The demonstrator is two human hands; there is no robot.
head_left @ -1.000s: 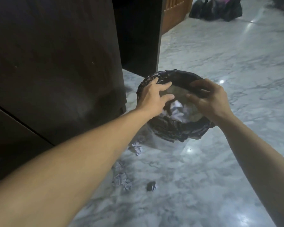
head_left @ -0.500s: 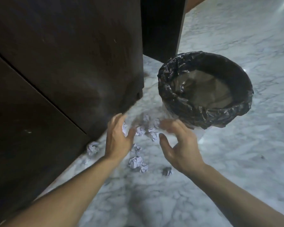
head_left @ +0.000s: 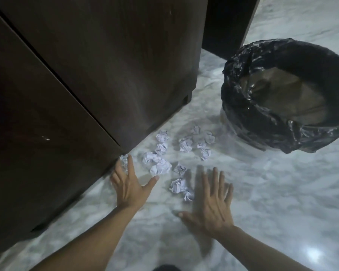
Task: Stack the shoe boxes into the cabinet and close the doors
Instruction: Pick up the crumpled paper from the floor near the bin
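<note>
Both hands have dropped from the bin (head_left: 282, 98): left hand (head_left: 128, 184) and right hand (head_left: 209, 206) spread, empty, over crumpled paper balls (head_left: 160, 167) by the cabinet's (head_left: 106, 65) corner. No shoe boxes visible; gathering paper seems next.

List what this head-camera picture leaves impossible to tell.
- Bin contents: the black liner's dark inside hides them, and the right edge crops it.
- Cabinet interior: shut panels; no shoe boxes visible.
- Right hand: motion blur hides whether it touches the floor.
- Paper balls: markings too small.
</note>
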